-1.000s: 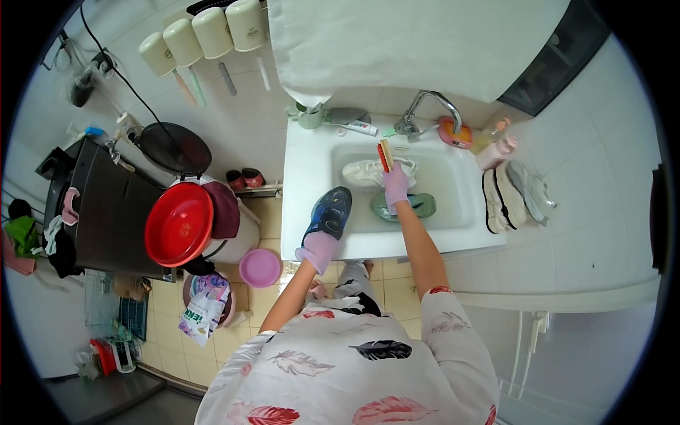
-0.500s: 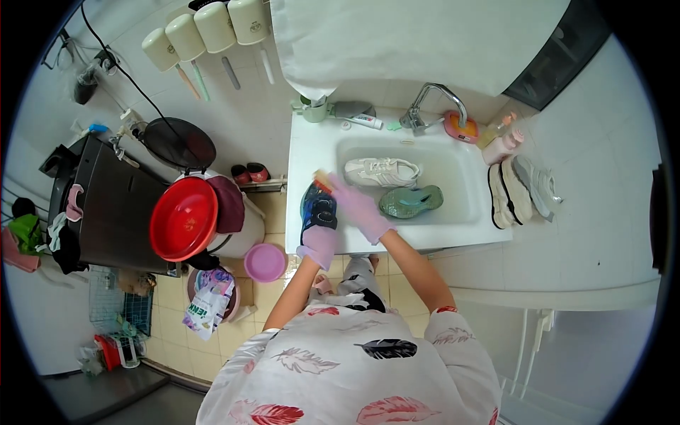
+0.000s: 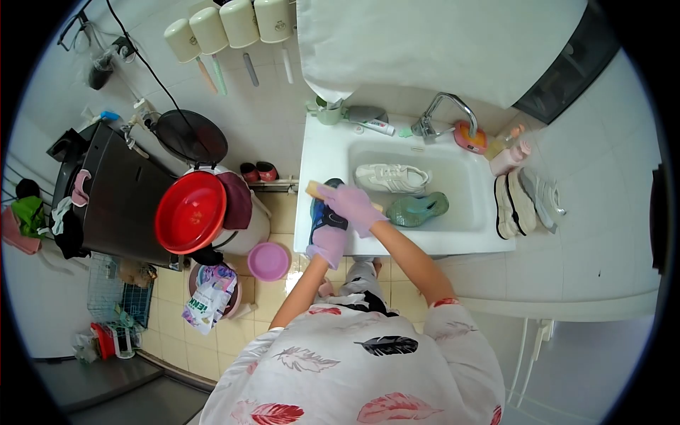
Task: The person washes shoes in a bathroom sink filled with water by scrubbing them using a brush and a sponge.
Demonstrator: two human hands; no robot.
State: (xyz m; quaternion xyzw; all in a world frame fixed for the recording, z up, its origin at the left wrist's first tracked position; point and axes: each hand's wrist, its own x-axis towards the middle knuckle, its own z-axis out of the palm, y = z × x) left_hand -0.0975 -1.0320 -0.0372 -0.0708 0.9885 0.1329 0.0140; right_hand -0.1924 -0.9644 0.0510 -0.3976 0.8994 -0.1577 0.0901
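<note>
A blue and black shoe (image 3: 316, 219) rests on the left rim of the white sink (image 3: 469, 191). My left hand (image 3: 328, 243), in a pink-purple rubber glove, is closed on the shoe's near end. Gloved the same way, my right hand (image 3: 352, 208) grips a scrub brush (image 3: 314, 189) with a pale wooden back and holds it against the top of the shoe. The brush's bristles are hidden. In the basin, a white sneaker (image 3: 391, 178) lies on its side above a green shoe (image 3: 418, 210).
The faucet (image 3: 446, 106) arches over the back of the basin, beside a soap dish (image 3: 470, 137) and bottles (image 3: 510, 157). Insoles (image 3: 511, 207) and a grey shoe (image 3: 542, 202) stand on the right. A red basin (image 3: 190, 212) and a pink basin (image 3: 268, 261) are to the left.
The brush has turned in my right hand, so its wooden back now shows instead of its reddish bristles. My left hand still holds the shoe. The whole view has shifted slightly.
</note>
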